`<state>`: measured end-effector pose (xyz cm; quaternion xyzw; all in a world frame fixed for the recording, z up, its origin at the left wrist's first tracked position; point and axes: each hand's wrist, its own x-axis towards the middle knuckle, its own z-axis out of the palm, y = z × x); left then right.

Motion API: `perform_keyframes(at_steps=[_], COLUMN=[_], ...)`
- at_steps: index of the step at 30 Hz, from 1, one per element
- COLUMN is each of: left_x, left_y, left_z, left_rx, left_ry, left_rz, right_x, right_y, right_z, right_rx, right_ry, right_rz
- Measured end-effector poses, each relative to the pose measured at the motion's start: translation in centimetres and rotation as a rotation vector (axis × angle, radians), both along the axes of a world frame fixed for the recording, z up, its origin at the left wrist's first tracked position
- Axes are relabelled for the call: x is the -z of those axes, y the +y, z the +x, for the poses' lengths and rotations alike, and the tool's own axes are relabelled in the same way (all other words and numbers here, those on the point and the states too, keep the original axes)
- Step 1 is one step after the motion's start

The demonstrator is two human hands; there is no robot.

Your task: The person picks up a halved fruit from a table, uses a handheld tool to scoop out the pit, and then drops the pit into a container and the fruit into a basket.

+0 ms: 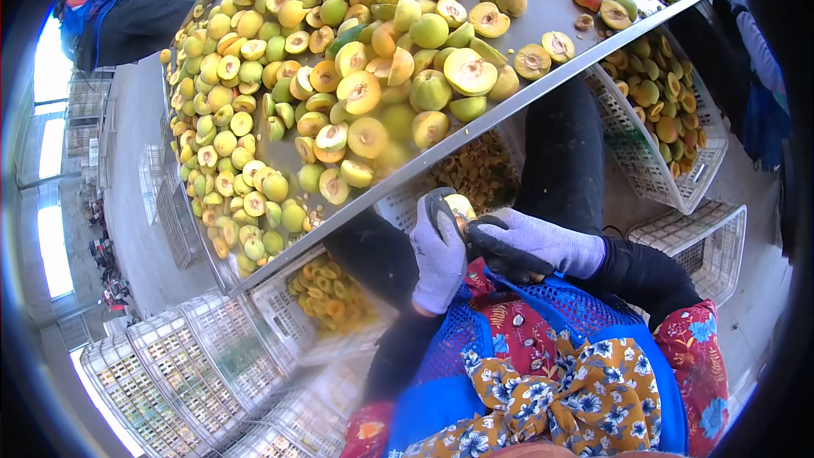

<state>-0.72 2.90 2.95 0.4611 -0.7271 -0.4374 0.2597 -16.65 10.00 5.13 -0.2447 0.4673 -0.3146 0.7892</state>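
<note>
Curled left hand (pixel 438 250) beside right hand (pixel 534 244)

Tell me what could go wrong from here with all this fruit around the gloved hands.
The fruit between the left hand and right hand might slip, as glove fingertips may grip wet flesh poorly. Also, cut halves lie close to the table's metal rim; a nudge could send one over, perhaps into the scraps below.

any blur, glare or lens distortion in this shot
head view: strong fisheye bend, with dark rounded corners; windows at left blown out white; glare on the metal table near its upper right edge; fruit in the crate below the table smeared, hands fairly sharp
</note>
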Motion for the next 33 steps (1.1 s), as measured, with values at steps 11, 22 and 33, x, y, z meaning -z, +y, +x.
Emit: perform_keyframes(at_steps=[11, 22, 33], left_x=[0.7, 1.8, 3.7], left_y=[-0.5, -0.5, -0.4], left_z=[0.5, 0.2, 0.1], left_rx=[0.258, 0.311, 0.356], left_ry=[0.092, 0.346, 0.103], left_rz=[-0.069, 0.165, -0.084], right_x=[4.3, 6.6, 4.9], right_y=[1.9, 3.0, 2.6], right_z=[-0.4, 0.5, -0.5], right_rx=[0.127, 0.138, 0.203], right_ry=[-1.069, -1.489, -1.315], right_rz=[0.528, 0.591, 0.610])
